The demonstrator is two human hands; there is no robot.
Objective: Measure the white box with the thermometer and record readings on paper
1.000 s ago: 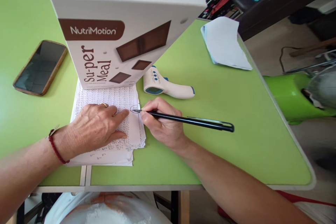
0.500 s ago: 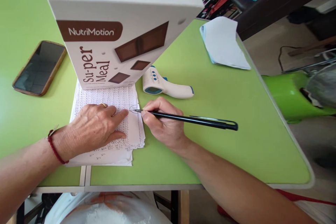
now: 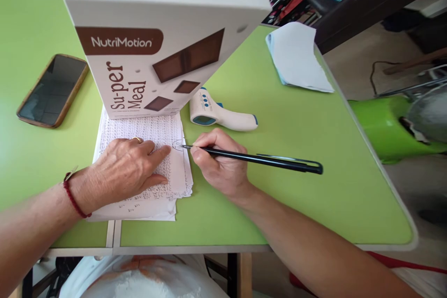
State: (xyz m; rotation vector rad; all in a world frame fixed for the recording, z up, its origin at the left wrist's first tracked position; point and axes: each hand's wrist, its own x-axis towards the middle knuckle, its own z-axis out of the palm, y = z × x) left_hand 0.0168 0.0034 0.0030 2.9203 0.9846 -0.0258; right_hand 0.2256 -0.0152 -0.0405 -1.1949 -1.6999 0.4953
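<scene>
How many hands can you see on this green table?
2. The left hand rests on the sheets of writing; the right hand holds a black pen at their right edge. No others show.

1 phone (image 3: 52,91) left of box (image 3: 153,44), thermometer (image 3: 223,115) right; papers (image 3: 177,172) before box, seemingly partly underneath.

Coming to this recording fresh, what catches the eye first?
Probably the big white NutriMotion box, looming at the far end of the handwritten sheets. Nearer, the left hand rests on those sheets, while the right hand holds a black pen at their right edge. The bright green table stands out too.
</scene>
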